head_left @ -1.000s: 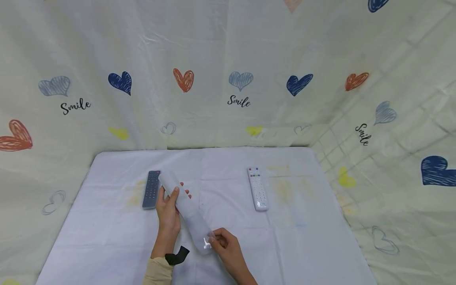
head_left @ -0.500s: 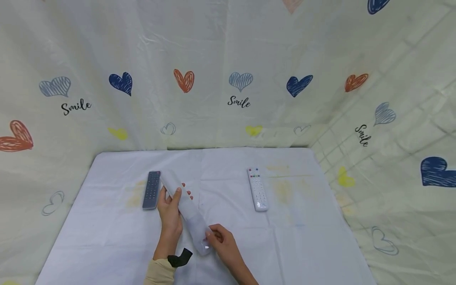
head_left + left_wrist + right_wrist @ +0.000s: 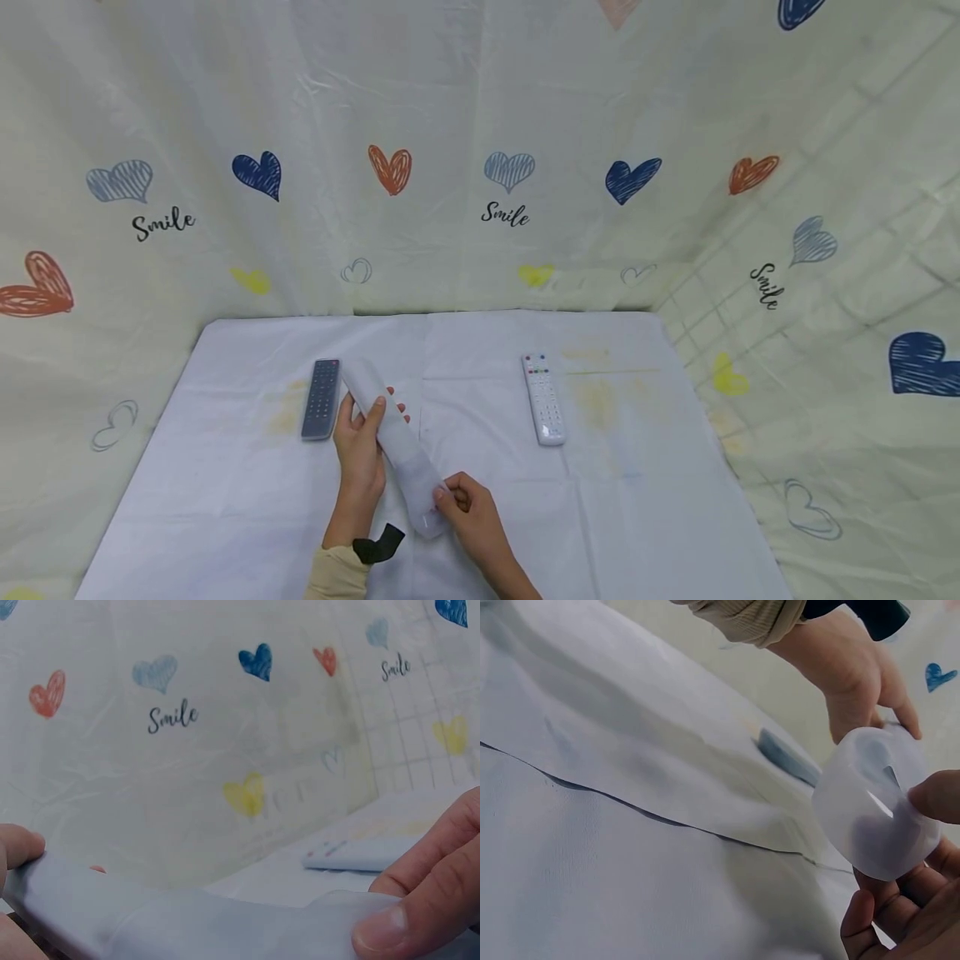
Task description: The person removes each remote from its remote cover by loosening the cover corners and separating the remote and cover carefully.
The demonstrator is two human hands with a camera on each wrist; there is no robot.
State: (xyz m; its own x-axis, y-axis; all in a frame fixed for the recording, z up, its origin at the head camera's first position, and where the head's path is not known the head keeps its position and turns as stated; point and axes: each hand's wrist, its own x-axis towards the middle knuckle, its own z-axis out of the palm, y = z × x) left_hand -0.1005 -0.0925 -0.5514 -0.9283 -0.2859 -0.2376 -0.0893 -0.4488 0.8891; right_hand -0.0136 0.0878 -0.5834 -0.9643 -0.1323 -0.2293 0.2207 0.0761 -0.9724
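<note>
Heart-print curtain (image 3: 450, 83): hangs at 12, with hearts and "Smile" lettering.
White-covered table (image 3: 652, 517): sits below curtain, shows faint yellowish stains.
Left hand (image 3: 358, 454): reaches in from between 6 and 7, points roughly to 12. Curls round far half of the translucent wrapper (image 3: 408, 458), thumb across top, fingers wrapped underneath with tips poking out past the 2 o'clock edge. Partly closed, has wrapper in grip.
Right hand (image 3: 476, 517): reaches in from 5, aims at 11. Pinches wrapper's near end between thumb and index on the 3 o'clock edge, other fingers bent. Nearly closed.
Wrapper: slants from 11 down to 5, spans both hands. Long, narrow, glossy and rounded at near end. Contents: can't tell. Contact with table: can't tell.
Grey remote (image 3: 321, 400): lies buttons up at left hand's 11, just beside wrapper's far end.
White remote (image 3: 543, 400): lies buttons up at right hand's 1, well apart.
Black band (image 3: 378, 543): sits at left wrist, on 3 o'clock side of beige cuff (image 3: 337, 575).
</note>
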